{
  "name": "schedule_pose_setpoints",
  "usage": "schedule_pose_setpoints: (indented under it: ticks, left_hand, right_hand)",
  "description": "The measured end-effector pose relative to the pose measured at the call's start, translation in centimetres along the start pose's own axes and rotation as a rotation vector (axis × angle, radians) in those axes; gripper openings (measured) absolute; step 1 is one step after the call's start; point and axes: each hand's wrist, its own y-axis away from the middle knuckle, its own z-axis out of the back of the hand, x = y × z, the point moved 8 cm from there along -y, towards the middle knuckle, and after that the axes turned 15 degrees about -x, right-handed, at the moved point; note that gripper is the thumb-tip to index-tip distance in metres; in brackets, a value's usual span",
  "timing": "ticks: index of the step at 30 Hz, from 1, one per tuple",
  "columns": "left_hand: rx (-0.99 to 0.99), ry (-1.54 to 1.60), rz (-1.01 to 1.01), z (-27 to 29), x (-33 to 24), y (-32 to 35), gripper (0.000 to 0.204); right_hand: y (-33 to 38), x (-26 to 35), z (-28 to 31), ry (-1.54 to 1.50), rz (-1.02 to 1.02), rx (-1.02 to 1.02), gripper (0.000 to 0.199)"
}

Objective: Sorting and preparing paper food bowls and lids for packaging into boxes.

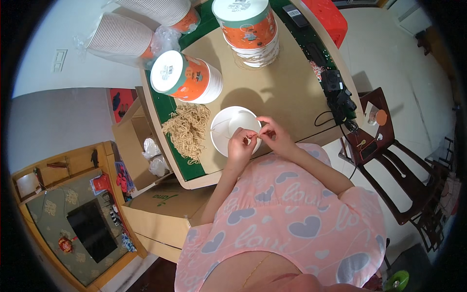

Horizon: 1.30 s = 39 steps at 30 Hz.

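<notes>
A white paper tub (221, 124) stands with its mouth up at the table's near edge, directly in front of me. My left hand (242, 147) is closed in a pinch over its near right rim. Against it, fingertips almost meeting, my right hand (275, 138) is pinched too. Between them they seem to hold a thin tan string, mostly hidden by the fingers; a pale strand shows at the tub's left rim. To the left lies a tangled heap of tan strings (187, 131).
An orange-and-green stack of paper tubs (194, 80) lies tilted beyond the heap. Another upturned stack (248, 29) has strings round its lower rims. Bagged tubs (121, 36) stand far left. Black devices and cables (338, 97) line the right edge. A cardboard box (165, 202) sits below left.
</notes>
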Motion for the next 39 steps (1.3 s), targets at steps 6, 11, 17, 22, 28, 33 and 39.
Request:
schedule_pose_setpoints:
  ticks: [6,11,17,22,28,33,39]
  left_hand:
    - [-0.009,0.031,-0.022,0.3,-0.6,0.1,0.006]
    - [0.002,-0.102,-0.129,0.5,-1.6,0.3,0.005]
    - [-0.003,-0.162,-0.273,0.6,-3.1,0.5,0.006]
    - [-0.049,-0.140,-0.244,0.6,-2.8,0.7,0.007]
    - [-0.063,0.086,0.081,1.0,0.7,0.6,0.002]
    - [-0.054,0.272,0.265,0.9,3.0,0.9,0.004]
    - [-0.022,0.315,0.241,1.0,2.6,0.9,0.004]
  right_hand:
    - [0.1,0.3,0.0,0.046,0.027,0.032,0.047]
    - [0.2,0.2,0.0,0.027,-0.037,0.023,0.050]
    - [0.1,0.0,0.3,0.057,-0.049,0.003,0.051]
    - [0.0,0.1,0.3,0.093,-0.057,-0.008,0.050]
    - [-0.2,-0.2,0.0,0.118,-0.017,-0.017,0.040]
    - [0.2,1.6,-0.5,0.326,0.170,-0.005,0.037]
    - [0.2,1.9,-1.0,0.479,0.329,-0.016,0.017]
